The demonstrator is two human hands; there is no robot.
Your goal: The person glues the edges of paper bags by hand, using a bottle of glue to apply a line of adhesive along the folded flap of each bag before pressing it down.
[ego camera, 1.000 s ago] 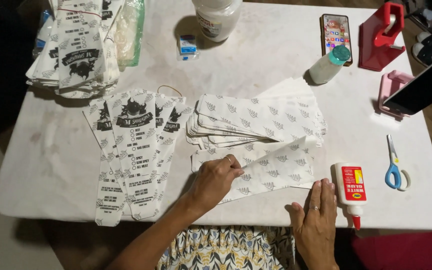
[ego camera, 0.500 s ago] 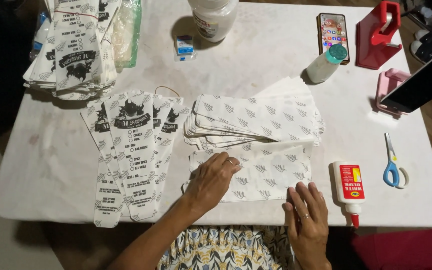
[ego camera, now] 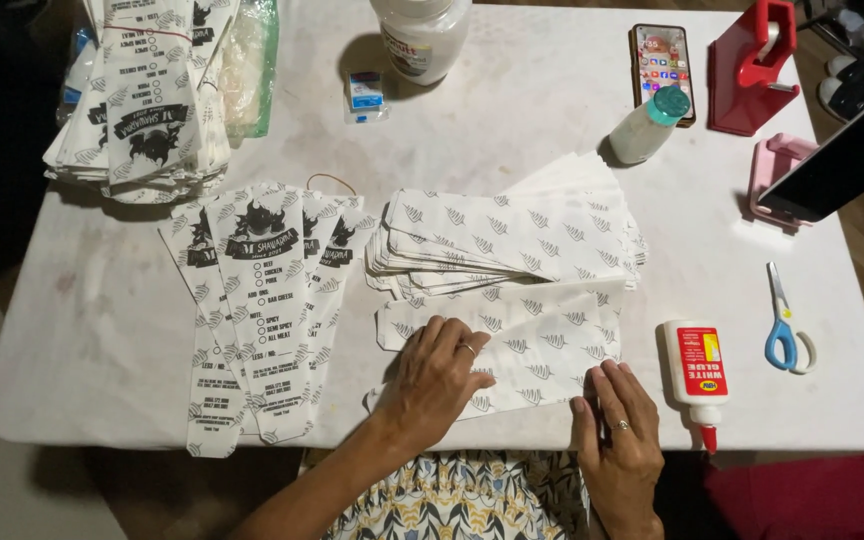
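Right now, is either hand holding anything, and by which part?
Nothing is gripped. The left hand lies flat on the printed paper sheet, and the right hand presses its near right edge.

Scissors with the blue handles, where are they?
In the head view, the blue-handled scissors lie near the white table's right edge, just right of the glue bottle and below the pink phone stand.

White, scuffed surface [ego camera: 552, 90] covered with paper craft supplies

Printed white paper sleeves lie fanned at the left [ego camera: 262, 310], with a patterned stack beside them [ego camera: 512, 240] and a bundled pile at the far corner [ego camera: 147, 100]. To the right lie a white glue bottle [ego camera: 697, 372] (red label), blue-handled scissors [ego camera: 780, 325], a red tape dispenser [ego camera: 757, 65] and a phone [ego camera: 661, 58].
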